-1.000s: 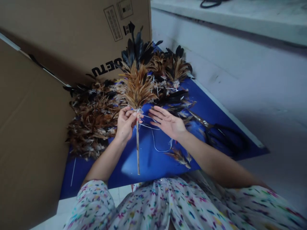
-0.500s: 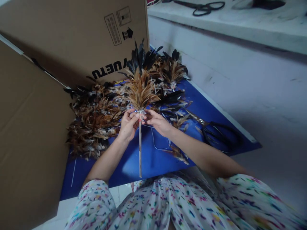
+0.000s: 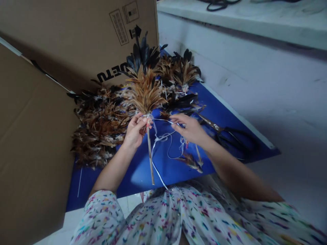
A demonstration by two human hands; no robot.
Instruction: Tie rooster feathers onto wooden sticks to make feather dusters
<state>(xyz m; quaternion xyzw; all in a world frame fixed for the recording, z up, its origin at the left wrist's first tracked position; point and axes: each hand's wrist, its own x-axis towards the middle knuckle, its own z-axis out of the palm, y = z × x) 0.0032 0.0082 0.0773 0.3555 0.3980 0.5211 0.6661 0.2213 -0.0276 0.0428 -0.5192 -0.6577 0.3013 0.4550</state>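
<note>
My left hand (image 3: 134,130) is closed around the top of a thin wooden stick (image 3: 150,156), just under a fan of brown and black feathers (image 3: 144,86) bound to it. A white string (image 3: 159,137) runs from that binding to my right hand (image 3: 189,128), which pinches it about a hand's width to the right and pulls it taut. Loose string trails down over the blue mat (image 3: 217,112) toward my lap.
A heap of brown and black feather bundles (image 3: 99,126) lies on the mat's left and back. Black scissors (image 3: 230,136) rest at the right. Cardboard boxes (image 3: 33,136) stand left and behind. A small feather tuft (image 3: 192,161) lies near my right wrist. A white ledge (image 3: 255,20) rises behind.
My right hand went from open beside the stick to the binding, then pulled away to the right with the string. My left hand has kept hold of the stick.
</note>
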